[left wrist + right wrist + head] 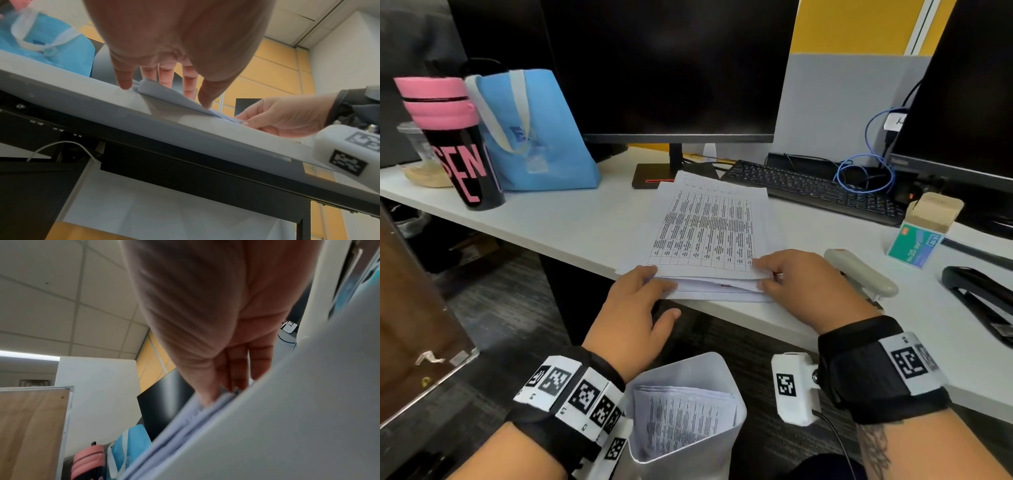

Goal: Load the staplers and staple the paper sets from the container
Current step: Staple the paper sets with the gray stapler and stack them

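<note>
Desk (571,222), paper stack (709,233); both hands' fingers (763,263) apparently hidden beneath top sheets.

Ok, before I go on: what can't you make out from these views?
- Printed text on the paper stack: head view, too small to read.
- Black stapler: cut off by the right edge.
- Beige stapler: whether loaded, not visible.
- Right hand fingertips: right wrist view, blurred, behind the desk edge.
</note>
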The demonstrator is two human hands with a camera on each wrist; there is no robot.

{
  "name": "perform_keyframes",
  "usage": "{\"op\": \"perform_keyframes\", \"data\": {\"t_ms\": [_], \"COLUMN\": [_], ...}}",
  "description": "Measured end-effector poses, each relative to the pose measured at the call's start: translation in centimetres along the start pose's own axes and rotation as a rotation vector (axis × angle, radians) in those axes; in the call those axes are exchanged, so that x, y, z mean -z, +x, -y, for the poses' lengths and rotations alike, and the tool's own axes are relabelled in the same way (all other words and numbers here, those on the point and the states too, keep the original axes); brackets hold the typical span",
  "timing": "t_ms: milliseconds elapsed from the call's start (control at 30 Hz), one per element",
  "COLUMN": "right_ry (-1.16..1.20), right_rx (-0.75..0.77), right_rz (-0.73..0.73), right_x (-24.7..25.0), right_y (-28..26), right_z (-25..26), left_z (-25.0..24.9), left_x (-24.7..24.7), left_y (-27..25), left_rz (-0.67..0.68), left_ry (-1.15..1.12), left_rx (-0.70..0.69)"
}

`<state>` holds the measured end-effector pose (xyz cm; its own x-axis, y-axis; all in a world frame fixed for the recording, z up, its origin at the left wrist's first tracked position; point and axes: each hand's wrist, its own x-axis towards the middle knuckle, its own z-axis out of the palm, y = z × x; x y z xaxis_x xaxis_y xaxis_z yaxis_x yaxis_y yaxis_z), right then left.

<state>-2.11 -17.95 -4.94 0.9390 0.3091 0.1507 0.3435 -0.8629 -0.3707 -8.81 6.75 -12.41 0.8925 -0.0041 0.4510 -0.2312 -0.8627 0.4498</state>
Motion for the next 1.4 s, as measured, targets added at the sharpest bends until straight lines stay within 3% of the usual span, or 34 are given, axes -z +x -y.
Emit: {"op": "perform_keyframes", "data": {"t_ms": [100,167,233,267,367,400,500,567,600,700,800,900,967,1067,1133,1267,1333,1400], "right_ry": [0.101,0.223,0.414,0.54,0.874,0.983,1.158,1.046,0.923,0.668,0.874,1.056,1.144,1.131,1.087,0.938,0.861,0.77], "right_rx": [0.051,0.12,0.177,0.2,0.275,0.296,0.238,0.11,0.033,-0.192,-0.405,-0.45,-0.403,-0.292,-0.22,-0.116,-0.096,-0.096], "right_rz": [-0.147,-0.372,-0.539,-0.552,-0.445,-0.362,-0.005,0.173,0.183,-0.101,-0.256,-0.176,-0.09,-0.011,0.055,0.147,0.173,0.08], "right_x": [-0.4,-0.4,0.0,0.3,1.7,2.2,3.4,3.4,3.1,1.9,1.5,1.2,1.1,1.2,1.3,1.2,1.5,2.1], "right_y": [0.3,-0.1,-0.9,-1.3,-2.9,-3.6,-5.4,-5.9,-5.8,-4.7,-3.9,-3.7,-3.9,-4.3,-4.6,-4.7,-4.7,-4.9], "right_z": [-0.2,0.0,0.1,0.2,0.1,0.0,-0.3,-0.8,-1.1,-1.9,-1.6,-1.2,-1.1,-1.1,-1.1,-1.0,-0.9,-0.4], "left_z": [-0.2,-0.4,-0.9,-1.3,-1.8,-1.8,-1.7,-1.7,-1.6,-1.9,-1.9,-2.1,-2.5,-3.0,-3.4,-3.4,-3.8,-4.3], "left_x": [0.0,0.5,1.2,1.6,2.6,3.0,3.9,3.9,3.6,3.3,3.3,3.3,3.6,4.7,5.7,7.0,7.3,7.6], "left_y": [0.0,-0.1,-0.2,-0.1,1.2,1.7,2.0,1.8,1.8,1.3,0.3,-0.3,-0.1,0.8,1.4,1.8,1.8,1.7], "left_rz": [-0.066,-0.177,-0.296,-0.348,-0.467,-0.431,-0.092,0.052,0.071,0.097,0.328,0.487,0.38,0.068,-0.07,-0.028,-0.023,-0.049], "left_ry": [-0.035,-0.053,-0.099,-0.168,-0.727,-0.969,-1.378,-1.433,-1.376,-1.26,-1.198,-1.024,-1.064,-1.301,-1.385,-1.504,-1.518,-1.447], "left_rx": [0.019,0.025,0.049,0.111,0.472,0.61,0.816,0.793,0.758,0.662,0.569,0.49,0.533,0.625,0.634,0.492,0.483,0.456]}}
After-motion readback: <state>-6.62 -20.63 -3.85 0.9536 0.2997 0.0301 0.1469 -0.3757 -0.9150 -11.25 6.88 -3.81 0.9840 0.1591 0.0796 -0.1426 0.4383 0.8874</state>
